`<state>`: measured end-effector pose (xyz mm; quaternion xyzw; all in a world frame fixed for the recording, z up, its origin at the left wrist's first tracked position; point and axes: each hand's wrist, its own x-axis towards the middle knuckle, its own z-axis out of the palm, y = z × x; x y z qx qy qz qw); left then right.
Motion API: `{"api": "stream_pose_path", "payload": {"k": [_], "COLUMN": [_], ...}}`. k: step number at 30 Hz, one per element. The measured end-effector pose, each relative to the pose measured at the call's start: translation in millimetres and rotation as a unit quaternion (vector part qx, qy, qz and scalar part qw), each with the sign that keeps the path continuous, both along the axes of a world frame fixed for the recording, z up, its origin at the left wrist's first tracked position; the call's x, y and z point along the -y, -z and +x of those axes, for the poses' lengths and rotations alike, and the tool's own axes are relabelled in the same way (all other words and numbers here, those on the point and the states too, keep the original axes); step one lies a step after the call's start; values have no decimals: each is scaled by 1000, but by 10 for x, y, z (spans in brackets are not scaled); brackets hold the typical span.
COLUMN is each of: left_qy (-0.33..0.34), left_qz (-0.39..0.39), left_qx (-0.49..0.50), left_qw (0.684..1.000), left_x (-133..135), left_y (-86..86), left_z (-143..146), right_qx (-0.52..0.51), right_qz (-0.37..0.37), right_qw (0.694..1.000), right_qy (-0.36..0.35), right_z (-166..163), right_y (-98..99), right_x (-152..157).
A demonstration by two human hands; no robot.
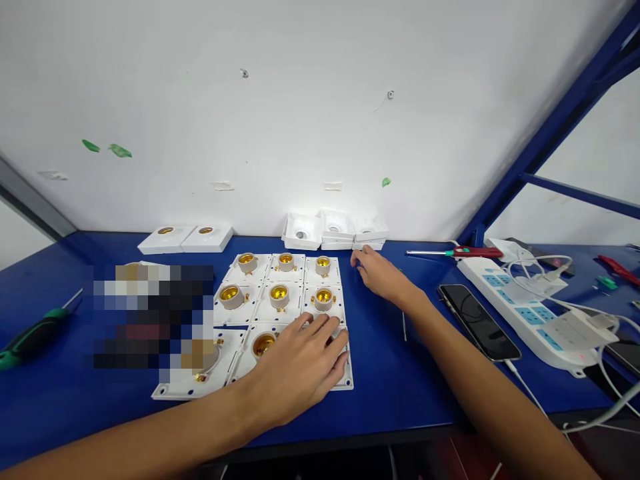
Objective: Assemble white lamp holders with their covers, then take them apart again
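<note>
My left hand (307, 357) lies over the lower right white lamp holder plate (349, 380), fingers curled down around its socket, which the hand hides. Several more lamp holders (279, 295) with brass-lined round sockets and small brass terminals sit beside it in close rows. Farther back and to the right, my right hand (377, 272) is open, fingers loosely bent and nothing visible in them. It is just in front of the stacked white square covers (337, 230) by the wall. A thin metal rod (404, 327) lies on the blue tabletop below the right wrist.
Two covered lamp holders (207, 239) stand at the back left. A green-black screwdriver (40, 337) lies far left, near a pixelated patch. On the right are a red-handled screwdriver (470, 252), a phone (480, 323) and a white power strip (525, 313) with cables. Blue metal framing rises there.
</note>
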<state>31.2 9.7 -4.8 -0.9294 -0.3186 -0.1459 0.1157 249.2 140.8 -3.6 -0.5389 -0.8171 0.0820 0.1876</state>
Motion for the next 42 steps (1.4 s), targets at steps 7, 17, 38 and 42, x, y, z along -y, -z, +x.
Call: {"api": "stream_pose_path", "payload": {"k": [7, 17, 38, 42], "left_qy": [5, -17, 4, -44], "left_qz": [54, 103, 63, -96], "left_qx": [-9, -38, 201, 445], "left_qw": [998, 994, 978, 889], "left_x": [0, -29, -97, -96], "left_y": [-31, -117, -245, -143], "left_z": [-43, -112, -17, 102], "right_qx": [-1, -153, -252, -272], "right_qz": [-4, -41, -512, -498], "right_qw": [1000, 986, 729, 747], "right_qy": [21, -50, -379, -345], "right_z": [95, 78, 167, 278], "right_y": [-98, 72, -409, -359], "right_x": [-36, -175, 140, 62]}}
